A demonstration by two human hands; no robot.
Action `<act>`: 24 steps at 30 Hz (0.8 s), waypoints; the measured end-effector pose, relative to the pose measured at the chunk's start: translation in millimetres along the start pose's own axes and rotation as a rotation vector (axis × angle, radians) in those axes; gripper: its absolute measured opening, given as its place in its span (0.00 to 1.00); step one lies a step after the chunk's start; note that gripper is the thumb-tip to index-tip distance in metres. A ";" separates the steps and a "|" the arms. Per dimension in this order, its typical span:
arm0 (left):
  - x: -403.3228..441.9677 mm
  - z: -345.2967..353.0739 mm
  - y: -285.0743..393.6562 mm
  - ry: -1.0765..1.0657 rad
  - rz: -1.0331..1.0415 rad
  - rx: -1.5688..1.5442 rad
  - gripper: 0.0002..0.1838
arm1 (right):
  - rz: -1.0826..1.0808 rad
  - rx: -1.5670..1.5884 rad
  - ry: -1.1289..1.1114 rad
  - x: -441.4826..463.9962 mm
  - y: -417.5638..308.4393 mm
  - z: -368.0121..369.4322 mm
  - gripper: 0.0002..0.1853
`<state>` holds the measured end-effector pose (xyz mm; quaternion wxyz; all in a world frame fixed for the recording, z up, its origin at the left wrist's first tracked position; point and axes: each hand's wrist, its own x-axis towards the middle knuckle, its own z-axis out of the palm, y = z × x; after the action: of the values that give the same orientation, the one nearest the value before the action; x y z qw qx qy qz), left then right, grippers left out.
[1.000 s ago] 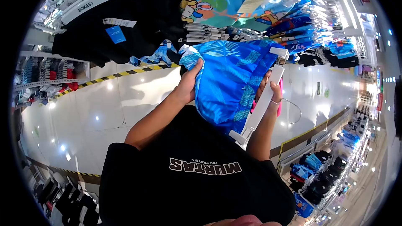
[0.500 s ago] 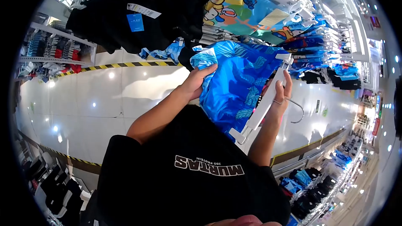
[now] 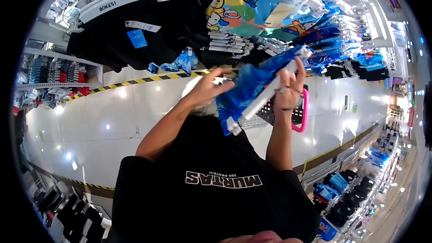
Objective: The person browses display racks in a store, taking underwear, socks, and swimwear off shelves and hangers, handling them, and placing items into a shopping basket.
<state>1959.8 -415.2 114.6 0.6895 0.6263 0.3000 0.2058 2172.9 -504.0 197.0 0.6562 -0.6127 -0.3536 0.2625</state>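
Observation:
My right hand (image 3: 290, 85) grips the middle of a white clip hanger (image 3: 260, 103), which slants from upper right to lower left. From its clips hangs a blue garment with a leaf print (image 3: 246, 84), partly blurred by motion. My left hand (image 3: 208, 87) is just left of the garment, thumb and fingers apart. Something small and whitish shows between those fingers, too blurred to name.
Black garments (image 3: 171, 27) on white hangers hang ahead on the left, with cartoon-print clothes (image 3: 252, 13) beside them. A black basket with a pink handle (image 3: 306, 110) is beyond my right hand. Yellow-black tape (image 3: 144, 79) edges the floor.
My left hand has let go of the garment's edge and its fingers have spread. The hanger has moved slightly left, and the garment has swung narrower. The pink-handled basket now shows more.

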 end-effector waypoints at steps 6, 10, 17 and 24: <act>6.3 24.4 52.3 -0.362 0.175 0.268 0.56 | 0.109 -0.115 -0.310 -12.8 -6.3 33.4 0.31; 0.0 39.4 35.3 -0.171 0.054 0.231 0.36 | 0.160 -0.121 -0.332 -9.5 -5.0 25.3 0.29; 13.5 24.1 28.1 -0.285 -0.204 -0.125 0.20 | 0.205 0.079 -0.174 -24.1 5.2 2.3 0.22; 3.9 -9.4 46.9 -0.191 -0.345 -0.512 0.25 | 0.130 0.032 0.127 -21.1 35.9 -43.5 0.16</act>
<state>1960.7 -399.5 159.9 0.8745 0.3887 0.2742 0.0950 2197.3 -543.3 158.5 0.6686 -0.6392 -0.2665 0.2708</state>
